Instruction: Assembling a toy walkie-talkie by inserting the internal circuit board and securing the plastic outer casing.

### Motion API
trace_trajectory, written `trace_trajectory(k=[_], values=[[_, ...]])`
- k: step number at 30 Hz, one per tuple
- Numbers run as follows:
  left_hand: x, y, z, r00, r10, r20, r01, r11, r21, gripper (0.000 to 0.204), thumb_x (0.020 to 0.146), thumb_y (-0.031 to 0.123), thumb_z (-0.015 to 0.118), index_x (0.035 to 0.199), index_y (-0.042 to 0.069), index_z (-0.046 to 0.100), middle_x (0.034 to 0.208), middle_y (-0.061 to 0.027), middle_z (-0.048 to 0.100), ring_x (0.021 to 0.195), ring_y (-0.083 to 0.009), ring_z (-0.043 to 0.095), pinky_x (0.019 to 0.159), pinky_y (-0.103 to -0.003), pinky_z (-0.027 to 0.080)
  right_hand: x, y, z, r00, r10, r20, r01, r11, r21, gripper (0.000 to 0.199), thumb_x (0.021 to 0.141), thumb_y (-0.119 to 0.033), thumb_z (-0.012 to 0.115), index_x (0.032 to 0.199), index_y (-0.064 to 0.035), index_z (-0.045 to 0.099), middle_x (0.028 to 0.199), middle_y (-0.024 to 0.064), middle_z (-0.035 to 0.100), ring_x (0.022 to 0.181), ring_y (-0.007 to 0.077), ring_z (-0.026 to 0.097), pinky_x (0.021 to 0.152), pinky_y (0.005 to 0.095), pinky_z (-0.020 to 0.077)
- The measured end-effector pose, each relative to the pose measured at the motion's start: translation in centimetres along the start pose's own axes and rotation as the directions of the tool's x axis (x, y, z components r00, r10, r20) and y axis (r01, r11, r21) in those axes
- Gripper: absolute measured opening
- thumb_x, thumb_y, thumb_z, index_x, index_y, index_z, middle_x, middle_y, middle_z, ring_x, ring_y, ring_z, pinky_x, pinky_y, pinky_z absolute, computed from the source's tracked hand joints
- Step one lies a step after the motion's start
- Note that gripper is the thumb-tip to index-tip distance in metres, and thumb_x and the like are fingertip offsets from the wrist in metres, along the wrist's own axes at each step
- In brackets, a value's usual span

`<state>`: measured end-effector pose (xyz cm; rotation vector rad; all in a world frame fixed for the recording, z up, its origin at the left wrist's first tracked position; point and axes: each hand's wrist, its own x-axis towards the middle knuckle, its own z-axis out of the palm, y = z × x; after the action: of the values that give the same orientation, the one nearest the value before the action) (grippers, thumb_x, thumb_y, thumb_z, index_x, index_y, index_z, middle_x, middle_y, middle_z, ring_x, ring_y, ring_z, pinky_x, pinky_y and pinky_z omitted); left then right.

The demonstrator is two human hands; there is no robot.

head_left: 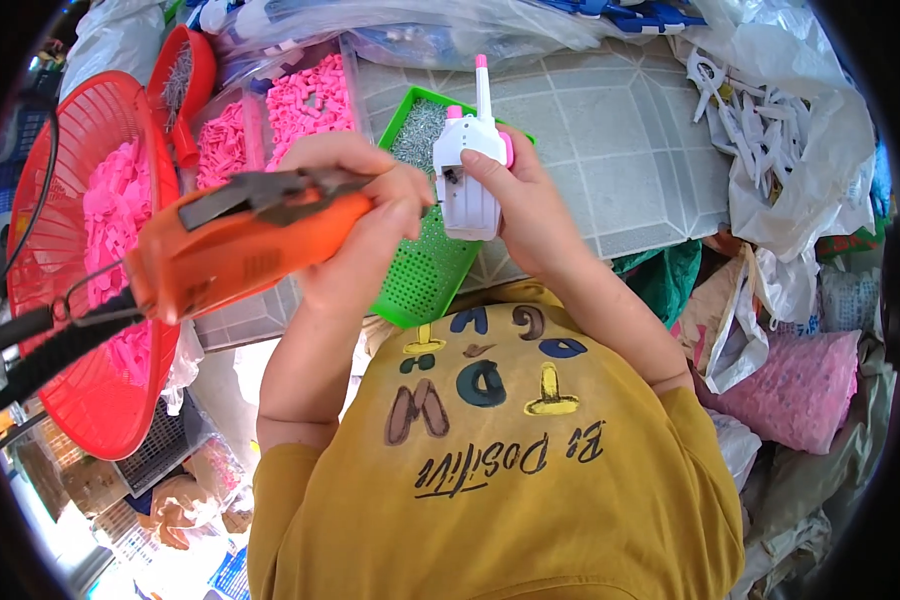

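1. Clenched around the grip of an orange plastic electric screwdriver [240,245], the left hand [355,225] holds the tool level, its tip aimed right at the toy; a black cable [40,345] trails from its rear toward the lower left.
2. Grasping a white plastic toy walkie-talkie with pink antenna tip and pink side buttons [470,165], the right hand [530,205] keeps it upright above the tray, thumb pressed on its face.
3. Judging from these positions, the screwdriver's tip meets the toy's left side, where a small dark recess shows, so a screw is probably being driven; the bit itself is too small to make out, and I cannot tell whether the screw is seated.
4. Closest to the camera lies the person's yellow shirt [500,480] with painted letters, both forearms rising from it.
5. Just beneath the hands sits a green perforated plastic tray [420,280] holding a heap of small silvery screws [418,130], suggesting more fastening remains.
6. To the left stands a red mesh plastic basket [65,395] filled with pink plastic parts [110,215].
7. Farther back, clear plastic bins [270,70] hold more pink pieces [310,100], beside a red scoop [185,80] of screws.
8. On the right, across the pale tiled floor [620,150], crumpled plastic bags hold white plastic parts [750,115], and a bag of pink pellets [800,385] rests nearer; this stock looks unassembled.
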<state>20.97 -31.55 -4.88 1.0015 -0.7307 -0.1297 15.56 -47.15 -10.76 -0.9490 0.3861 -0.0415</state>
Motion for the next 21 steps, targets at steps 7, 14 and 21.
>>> trace_trajectory(k=[7, 14, 21], values=[[-2.7, -1.0, -3.3, 0.978, -0.175, -0.11, 0.195, 0.956, 0.217, 0.032, 0.08, -0.009, 0.058, 0.109, 0.0, 0.047, 0.072, -0.0065, 0.057, 0.071, -0.018, 0.06, 0.073, -0.037, 0.053, 0.5, -1.0, 0.4, 0.995, 0.037, 0.089, -0.043, 0.997, 0.058, 0.049, 0.095, -0.018, 0.061, 0.138, -0.0019, 0.041, 0.113, 0.0112, 0.066, 0.099, 0.021, 0.068, 0.084, 0.0363, 0.0553], [-3.0, -1.7, -3.6, 0.983, -0.16, -0.088, 0.171, 0.975, 0.14, 0.032, 0.08, -0.009, 0.058, 0.109, 0.0, 0.048, 0.073, -0.0066, 0.057, 0.07, -0.0169, 0.058, 0.075, -0.036, 0.052, 1.9, -0.2, 0.4, 0.984, 0.092, 0.151, -0.108, 0.989, 0.102, 0.039, 0.1, -0.02, 0.054, 0.134, -0.0036, 0.047, 0.116, 0.0112, 0.066, 0.103, 0.023, 0.069, 0.087, 0.0378, 0.0561], [-3.4, -2.1, -4.0, 0.991, -0.121, -0.057, 0.129, 0.978, 0.162, 0.031, 0.081, -0.01, 0.058, 0.109, 0.002, 0.048, 0.073, -0.0064, 0.057, 0.067, -0.0156, 0.057, 0.076, -0.036, 0.053, 2.3, 0.2, 0.1, 0.983, 0.086, 0.163, -0.116, 0.976, 0.184, 0.037, 0.107, -0.032, 0.044, 0.133, -0.0051, 0.048, 0.117, 0.0113, 0.066, 0.105, 0.0244, 0.068, 0.089, 0.0398, 0.0562]])
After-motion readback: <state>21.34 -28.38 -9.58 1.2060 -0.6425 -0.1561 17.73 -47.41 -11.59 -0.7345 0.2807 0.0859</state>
